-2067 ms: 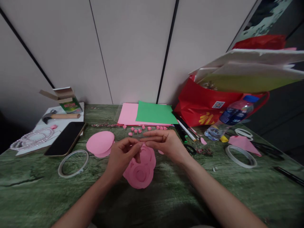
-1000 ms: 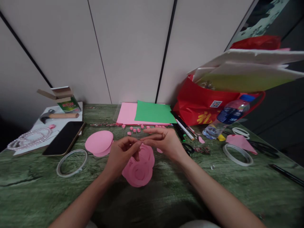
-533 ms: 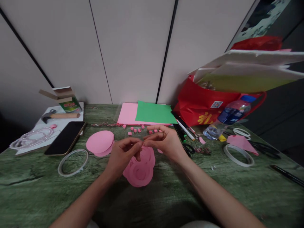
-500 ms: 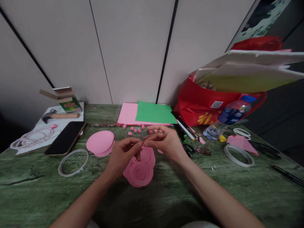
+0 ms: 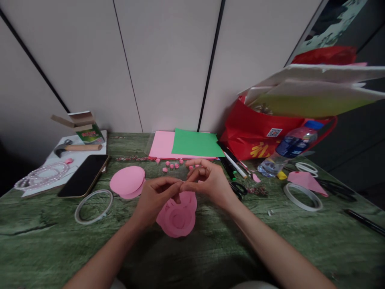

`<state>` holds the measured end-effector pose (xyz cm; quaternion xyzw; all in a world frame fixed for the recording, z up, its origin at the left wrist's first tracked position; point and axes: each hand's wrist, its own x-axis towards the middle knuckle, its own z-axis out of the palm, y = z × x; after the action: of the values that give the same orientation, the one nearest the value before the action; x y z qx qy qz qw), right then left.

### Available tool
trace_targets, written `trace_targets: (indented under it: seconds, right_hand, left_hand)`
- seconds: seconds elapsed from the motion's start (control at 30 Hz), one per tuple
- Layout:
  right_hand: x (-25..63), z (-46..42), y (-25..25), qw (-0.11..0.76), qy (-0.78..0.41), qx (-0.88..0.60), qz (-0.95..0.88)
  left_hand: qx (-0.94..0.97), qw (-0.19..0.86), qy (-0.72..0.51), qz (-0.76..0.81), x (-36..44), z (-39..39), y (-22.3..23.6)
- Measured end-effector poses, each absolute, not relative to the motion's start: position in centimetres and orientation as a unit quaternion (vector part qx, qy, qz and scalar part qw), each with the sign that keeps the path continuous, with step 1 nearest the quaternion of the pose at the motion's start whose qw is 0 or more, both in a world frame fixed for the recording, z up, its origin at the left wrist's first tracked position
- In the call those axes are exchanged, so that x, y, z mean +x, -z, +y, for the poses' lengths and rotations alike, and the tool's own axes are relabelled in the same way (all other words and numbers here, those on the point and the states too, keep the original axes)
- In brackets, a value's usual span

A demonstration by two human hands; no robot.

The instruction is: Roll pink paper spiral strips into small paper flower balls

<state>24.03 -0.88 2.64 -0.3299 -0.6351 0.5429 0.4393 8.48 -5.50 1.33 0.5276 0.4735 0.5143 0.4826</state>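
Note:
My left hand (image 5: 159, 197) and my right hand (image 5: 210, 182) meet at the fingertips over the middle of the table. Both are closed in a pinch; whatever sits between the tips is hidden or too small to name. Just below them lie pink paper spirals (image 5: 177, 220), partly covered by my left fingers. Several small pink paper rolls (image 5: 171, 165) are scattered beyond my hands, some behind my right fingers. A stack of pink paper circles (image 5: 128, 180) lies to the left of my left hand.
At left are a tape roll (image 5: 78, 212), a phone (image 5: 84, 175), pearl beads (image 5: 42, 176), a hammer (image 5: 81, 147) and an opened box (image 5: 88, 132). Green paper (image 5: 197, 143) lies behind. Rightward stand a red bag (image 5: 240, 132) and water bottle (image 5: 290, 148), near scissors (image 5: 239, 188) and another tape roll (image 5: 302, 197).
My hands stay over the paper spirals throughout. The fingertips have shifted slightly, and my right thumb and fingers now press closer to the left fingertips.

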Motion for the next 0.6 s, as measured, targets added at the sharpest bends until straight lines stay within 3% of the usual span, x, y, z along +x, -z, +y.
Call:
trace_targets:
  seconds: [0.6]
  right_hand:
    - [24.02,-1.34,-2.95,0.429,-0.556,-0.269,-0.659]
  left_hand:
    - [0.535,0.563,-0.481,0.408,8.23,-5.60,-1.75]
